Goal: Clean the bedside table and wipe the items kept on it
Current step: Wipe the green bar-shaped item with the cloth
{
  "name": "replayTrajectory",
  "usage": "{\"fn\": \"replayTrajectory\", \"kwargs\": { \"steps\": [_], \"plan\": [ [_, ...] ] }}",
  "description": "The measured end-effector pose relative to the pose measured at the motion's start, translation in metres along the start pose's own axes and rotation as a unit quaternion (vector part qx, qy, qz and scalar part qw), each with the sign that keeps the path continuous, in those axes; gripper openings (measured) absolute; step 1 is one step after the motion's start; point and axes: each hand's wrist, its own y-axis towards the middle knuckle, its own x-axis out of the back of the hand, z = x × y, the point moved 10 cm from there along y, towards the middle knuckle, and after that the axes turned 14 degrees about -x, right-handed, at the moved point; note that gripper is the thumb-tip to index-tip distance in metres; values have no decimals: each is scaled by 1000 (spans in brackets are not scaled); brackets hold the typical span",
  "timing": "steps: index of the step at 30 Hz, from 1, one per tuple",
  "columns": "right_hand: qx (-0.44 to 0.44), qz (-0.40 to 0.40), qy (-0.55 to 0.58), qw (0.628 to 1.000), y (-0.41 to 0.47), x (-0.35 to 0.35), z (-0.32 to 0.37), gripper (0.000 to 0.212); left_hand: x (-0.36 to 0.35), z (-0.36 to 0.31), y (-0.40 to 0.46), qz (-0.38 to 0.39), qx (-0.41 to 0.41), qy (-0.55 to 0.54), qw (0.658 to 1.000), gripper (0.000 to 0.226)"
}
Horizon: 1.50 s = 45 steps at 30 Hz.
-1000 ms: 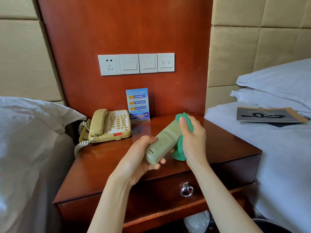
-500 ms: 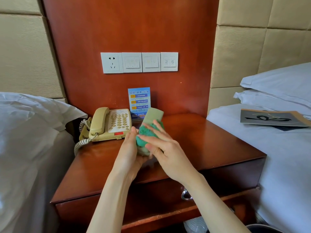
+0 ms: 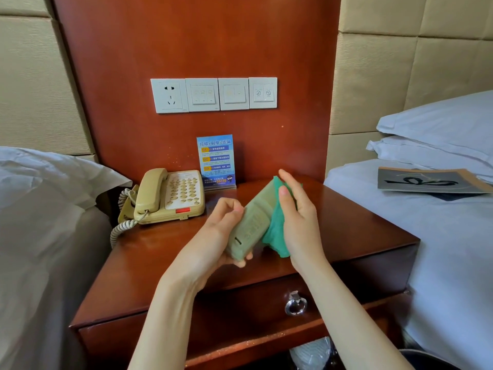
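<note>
Head view, frame centre: phone [image 3: 170,196] rests at the table's [image 3: 360,222] left rear, beside a blue card [image 3: 216,161]. Left hand [image 3: 216,236] grips the lower end of a remote [image 3: 253,222], tilted up to the right above the table. Right hand [image 3: 298,220] pinches a green cloth [image 3: 277,233] against the remote's right side.

A reddish-brown wooden bedside table [image 3: 360,225] with a glossy top is seen between two white-sheeted beds, a drawer with a metal ring pull [image 3: 295,304] set in its front. At the back left of the top a beige corded telephone [image 3: 168,196] is placed, handset on its cradle and coiled cord hanging off the left edge. Just right of it, against the wall panel, a blue printed card [image 3: 216,161] is stood upright in a clear holder.
</note>
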Motion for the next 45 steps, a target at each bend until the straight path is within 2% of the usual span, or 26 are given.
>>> {"fn": "replayTrajectory", "kwargs": {
  "steps": [3,5,8,11,15,18,21,24,27,30,32,35,38,41,43,45],
  "plan": [
    [-103,-31,121,987,1,6,-16,42,3,-4,0,-11,-13,-4,1000,19],
    [-188,13,224,956,-1,-6,-28,34,0,-6,1,-21,-30,-13,999,19],
    [-223,121,248,935,-10,-37,-28,28,1,-5,3,-73,-49,-58,994,21],
    [-178,202,175,947,-22,-63,-22,29,17,-3,2,-159,-66,-77,982,18],
    [-73,250,-37,965,-41,-88,-9,48,41,-8,1,-214,-108,-42,970,20],
    [-29,214,-99,971,-46,-93,-2,61,38,-15,5,-171,-137,-34,975,37],
    [-26,199,-63,978,-45,-91,0,55,27,-20,6,-110,-151,-44,981,40],
    [-42,171,-30,984,-34,-80,-5,53,17,-15,5,-70,-123,-32,989,39],
    [-61,79,-29,995,-21,-59,-18,60,5,-10,2,-28,-93,23,995,36],
    [-77,-24,5,997,-13,-33,-26,55,-5,-14,1,3,-94,106,990,33],
    [-92,-88,52,991,-6,-13,-31,53,-13,-17,0,27,-83,173,981,29],
    [-147,-136,153,968,5,11,-40,48,-22,-22,-4,61,-85,243,964,28],
    [-216,-145,232,937,13,34,-50,49,-25,-13,-7,85,-56,272,957,34],
    [-244,-133,215,936,16,44,-51,57,-32,-4,-8,88,-34,244,965,35],
    [-227,-114,191,948,18,38,-47,50,-35,-3,-7,67,-37,202,976,28],
    [-162,-89,148,972,18,26,-34,38,-34,-2,-3,33,-44,160,986,28]
  ]
}}
